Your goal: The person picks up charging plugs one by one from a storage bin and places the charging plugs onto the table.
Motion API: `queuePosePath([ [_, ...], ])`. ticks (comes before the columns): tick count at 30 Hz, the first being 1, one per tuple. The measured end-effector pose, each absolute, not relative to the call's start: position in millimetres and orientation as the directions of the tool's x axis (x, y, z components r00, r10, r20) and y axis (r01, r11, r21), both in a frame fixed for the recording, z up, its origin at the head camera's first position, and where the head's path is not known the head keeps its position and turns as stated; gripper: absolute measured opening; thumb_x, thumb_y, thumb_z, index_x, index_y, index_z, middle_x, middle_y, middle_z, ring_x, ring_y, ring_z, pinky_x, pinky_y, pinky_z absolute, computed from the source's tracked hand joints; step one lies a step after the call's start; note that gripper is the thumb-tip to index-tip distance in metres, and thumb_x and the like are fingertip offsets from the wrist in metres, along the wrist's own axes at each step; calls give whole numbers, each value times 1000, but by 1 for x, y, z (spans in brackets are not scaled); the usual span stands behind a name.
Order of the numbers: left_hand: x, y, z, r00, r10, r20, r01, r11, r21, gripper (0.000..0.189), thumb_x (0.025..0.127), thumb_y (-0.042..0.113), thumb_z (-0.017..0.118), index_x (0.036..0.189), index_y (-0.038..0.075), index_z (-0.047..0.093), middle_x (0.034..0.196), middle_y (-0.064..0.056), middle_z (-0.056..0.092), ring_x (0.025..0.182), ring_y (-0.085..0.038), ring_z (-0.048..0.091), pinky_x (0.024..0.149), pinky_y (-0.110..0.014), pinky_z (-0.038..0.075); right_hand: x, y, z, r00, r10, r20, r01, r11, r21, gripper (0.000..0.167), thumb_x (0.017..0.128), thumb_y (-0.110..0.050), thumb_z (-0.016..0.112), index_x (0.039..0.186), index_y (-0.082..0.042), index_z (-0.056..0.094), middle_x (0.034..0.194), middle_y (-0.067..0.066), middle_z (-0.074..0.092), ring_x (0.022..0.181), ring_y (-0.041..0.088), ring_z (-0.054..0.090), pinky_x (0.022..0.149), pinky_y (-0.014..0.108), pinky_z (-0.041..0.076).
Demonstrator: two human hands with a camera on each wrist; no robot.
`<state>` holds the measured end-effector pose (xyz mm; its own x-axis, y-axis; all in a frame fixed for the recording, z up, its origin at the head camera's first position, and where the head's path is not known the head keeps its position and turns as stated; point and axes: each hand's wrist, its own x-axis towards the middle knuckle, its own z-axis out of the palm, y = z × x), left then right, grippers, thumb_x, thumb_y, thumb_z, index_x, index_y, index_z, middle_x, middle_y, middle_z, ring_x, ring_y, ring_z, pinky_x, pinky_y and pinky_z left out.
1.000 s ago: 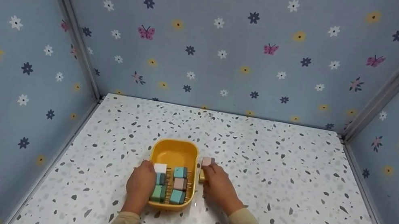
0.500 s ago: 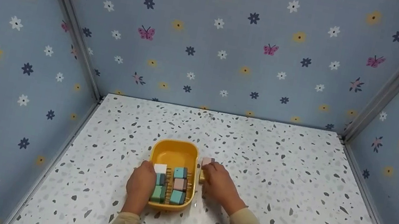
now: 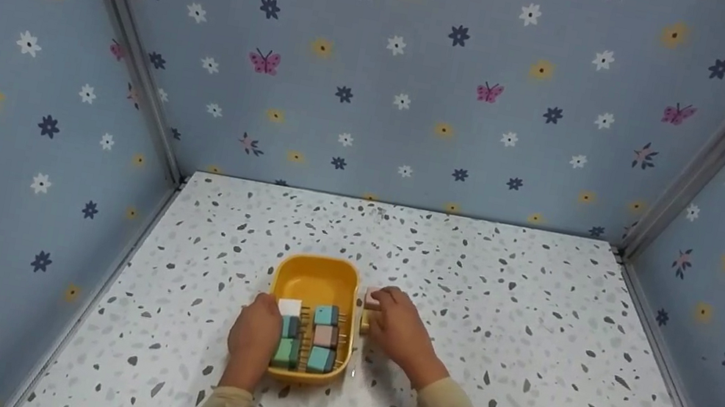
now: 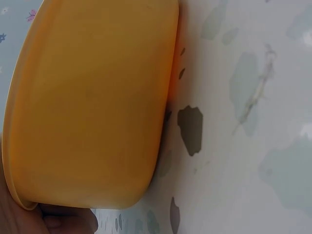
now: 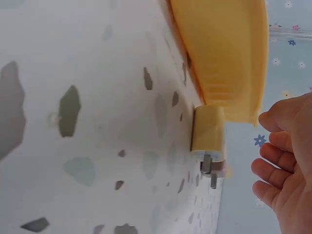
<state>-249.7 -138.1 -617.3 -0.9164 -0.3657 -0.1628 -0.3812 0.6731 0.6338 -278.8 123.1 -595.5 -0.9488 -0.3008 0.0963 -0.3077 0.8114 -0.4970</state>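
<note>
My left hand (image 3: 254,334) grips the left rim of a yellow plastic bin (image 3: 320,272), fingers under the lip in the left wrist view. My right hand (image 3: 397,325) hovers just right of the bin, fingers loosely bent with nothing between them in the right wrist view. Below it on the table stand a pink plug adapter (image 3: 372,298) and a yellow plug adapter (image 5: 208,129) with flat metal prongs, close beside the bin's wall. Inside the bin, two columns of adapters lie with prongs pointing right: a white one (image 3: 290,307), a green one (image 3: 286,352), and several blue and pink ones.
The speckled white table (image 3: 500,310) is bounded by flowered blue panels (image 3: 385,73) at the back and both sides, with metal posts (image 3: 724,140) at the corners. The far part of the bin's floor holds no adapters.
The right hand's fingers have lifted slightly off the pink adapter, which now sits beside the yellow one. My left hand and the bin stay in place.
</note>
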Motion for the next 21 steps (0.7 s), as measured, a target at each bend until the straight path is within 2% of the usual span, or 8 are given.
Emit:
queuePosePath([
  [5,-249,-138,-617,-924,-358,-133,-358,690,630,43,113,33,27,120,6,59,101,-14,69,88,-27,64,82,-47,50,-276,120,-588,-926,-337,171,-376,775,-508,41,96,-14,66,136,-10,60,138,6,56,130,23,54,108,43,47],
  [11,-248,-139,-618,-930,-345,-127,-345,699,626,43,113,33,26,119,7,60,97,-12,68,85,-26,62,77,-46,49,-273,116,-587,-874,-410,259,-485,747,-455,37,96,-14,68,132,-9,61,131,5,58,119,19,59,100,36,52],
  [17,-249,-139,-618,-932,-342,-123,-342,709,617,43,113,33,27,117,7,60,96,-12,68,89,-27,64,80,-47,49,-267,108,-579,-848,-459,266,-530,730,-431,37,98,-18,68,133,-9,61,132,6,60,120,20,59,102,39,51],
  [21,-249,-139,-618,-931,-340,-129,-342,699,628,42,113,32,27,115,6,60,93,-11,66,85,-25,62,80,-46,48,-263,101,-573,-852,-476,217,-521,735,-435,39,99,-22,67,136,-10,60,134,5,59,124,20,57,107,39,47],
])
